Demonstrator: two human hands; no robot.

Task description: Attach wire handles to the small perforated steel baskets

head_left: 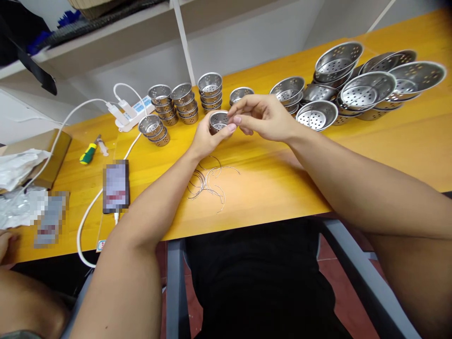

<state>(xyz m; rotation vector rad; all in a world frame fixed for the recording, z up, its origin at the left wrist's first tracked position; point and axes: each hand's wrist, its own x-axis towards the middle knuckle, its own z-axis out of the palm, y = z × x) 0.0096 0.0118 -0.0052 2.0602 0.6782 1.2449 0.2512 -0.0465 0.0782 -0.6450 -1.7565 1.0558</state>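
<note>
Small perforated steel cups (pixel 183 101) already stand in neat stacks along the back of the yellow table (pixel 406 141), while a loose heap of wider strainer bowls (pixel 367 89) and a scatter of wire rings (pixel 208 181) suggest plenty is left. The left hand (pixel 206 136) cradles one small cup (pixel 218 121) above the table, fingers wrapped around it; the right hand (pixel 263 117) pinches narrowly at its rim, wrists raised, forearms angled inward.
</note>
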